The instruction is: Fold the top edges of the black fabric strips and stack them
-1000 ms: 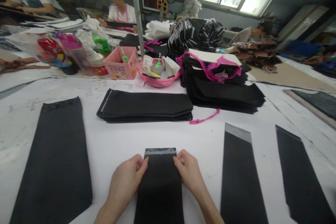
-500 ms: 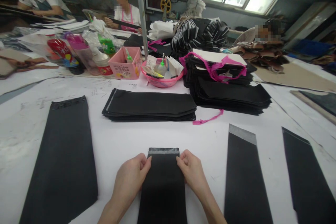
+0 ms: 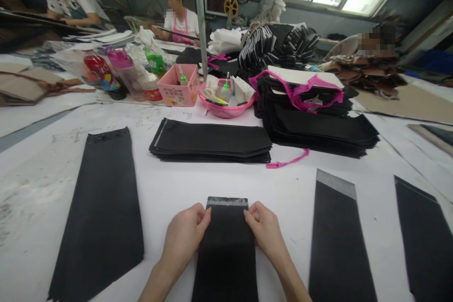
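A long black sheet (image 3: 226,250) with a pale grey strip along its far end lies in front of me. My left hand (image 3: 187,231) pinches its left edge just below that strip, thumb on top. On the opposite edge my right hand (image 3: 265,226) grips it the same way, fingers curled under. Whether the sheet is one layer or several I cannot tell. To the left is a stack of black pieces (image 3: 102,212). On the right lie a black piece with a grey end band (image 3: 339,240) and another black piece (image 3: 423,231).
Beyond my hands lies a stack of black strips (image 3: 212,139), with a larger black stack (image 3: 322,130) to its right and a pink ribbon (image 3: 288,159) between. A pink box (image 3: 179,89), a pink basin (image 3: 226,111) and bottles (image 3: 102,75) stand behind. Several people sit farther back.
The whole scene has shifted slightly to the right in view, as the camera turned left. Both hands keep their hold on the black sheet, which looks otherwise unchanged.
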Demonstrator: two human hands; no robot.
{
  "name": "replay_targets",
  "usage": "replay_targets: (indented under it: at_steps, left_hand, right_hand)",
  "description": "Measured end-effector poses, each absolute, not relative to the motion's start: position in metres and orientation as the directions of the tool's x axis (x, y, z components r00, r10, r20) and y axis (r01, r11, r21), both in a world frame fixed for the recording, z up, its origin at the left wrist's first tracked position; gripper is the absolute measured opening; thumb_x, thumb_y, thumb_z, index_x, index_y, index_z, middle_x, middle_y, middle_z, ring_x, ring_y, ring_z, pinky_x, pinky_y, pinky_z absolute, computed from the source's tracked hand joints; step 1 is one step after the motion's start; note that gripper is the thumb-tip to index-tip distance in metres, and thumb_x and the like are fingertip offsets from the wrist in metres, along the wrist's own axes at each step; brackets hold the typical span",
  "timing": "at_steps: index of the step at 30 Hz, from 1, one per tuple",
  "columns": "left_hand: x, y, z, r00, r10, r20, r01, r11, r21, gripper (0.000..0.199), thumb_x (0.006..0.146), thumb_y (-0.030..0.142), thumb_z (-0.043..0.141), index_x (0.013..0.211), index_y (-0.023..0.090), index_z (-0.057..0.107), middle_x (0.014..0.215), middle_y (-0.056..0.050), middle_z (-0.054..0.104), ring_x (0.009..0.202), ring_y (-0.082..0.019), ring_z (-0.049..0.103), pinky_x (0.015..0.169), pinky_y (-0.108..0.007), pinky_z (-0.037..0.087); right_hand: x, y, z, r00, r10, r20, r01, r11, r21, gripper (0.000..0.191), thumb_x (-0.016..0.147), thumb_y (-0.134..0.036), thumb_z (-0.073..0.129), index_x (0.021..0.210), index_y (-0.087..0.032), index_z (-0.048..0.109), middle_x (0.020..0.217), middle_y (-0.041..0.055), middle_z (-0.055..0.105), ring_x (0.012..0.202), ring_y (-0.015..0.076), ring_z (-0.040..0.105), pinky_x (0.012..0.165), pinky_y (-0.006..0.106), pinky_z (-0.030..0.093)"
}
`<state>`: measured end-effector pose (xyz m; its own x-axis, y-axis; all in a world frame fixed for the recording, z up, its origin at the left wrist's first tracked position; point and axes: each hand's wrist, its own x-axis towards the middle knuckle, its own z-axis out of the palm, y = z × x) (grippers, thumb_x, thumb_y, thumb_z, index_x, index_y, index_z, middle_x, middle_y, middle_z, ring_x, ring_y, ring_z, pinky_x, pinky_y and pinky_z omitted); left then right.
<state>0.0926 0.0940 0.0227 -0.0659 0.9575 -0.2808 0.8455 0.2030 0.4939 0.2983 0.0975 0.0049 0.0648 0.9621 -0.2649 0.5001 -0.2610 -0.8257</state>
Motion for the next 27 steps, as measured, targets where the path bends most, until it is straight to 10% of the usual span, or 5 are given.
replay_targets:
  at_steps: [27]
  left_hand:
    - [0.0915,0.0949,0.018,-0.077,0.962,-0.261,0.875,0.19,0.445,0.039,0.089,0.045,0.04,0.061,0.021,0.049,0.051,0.002,0.057,0.049,-0.013,0.048,0.051,-0.025,0.022]
  right_hand:
    - [0.2961,0.0983,0.0022,0.103,0.967,-0.232,0.519,-0.251,-0.817,0.019,0.078,-0.032,0.05,0.063,-0.022,0.043,0.045,-0.0062,0.046,0.043,0.0112,0.042,0.045,0.022,0.028]
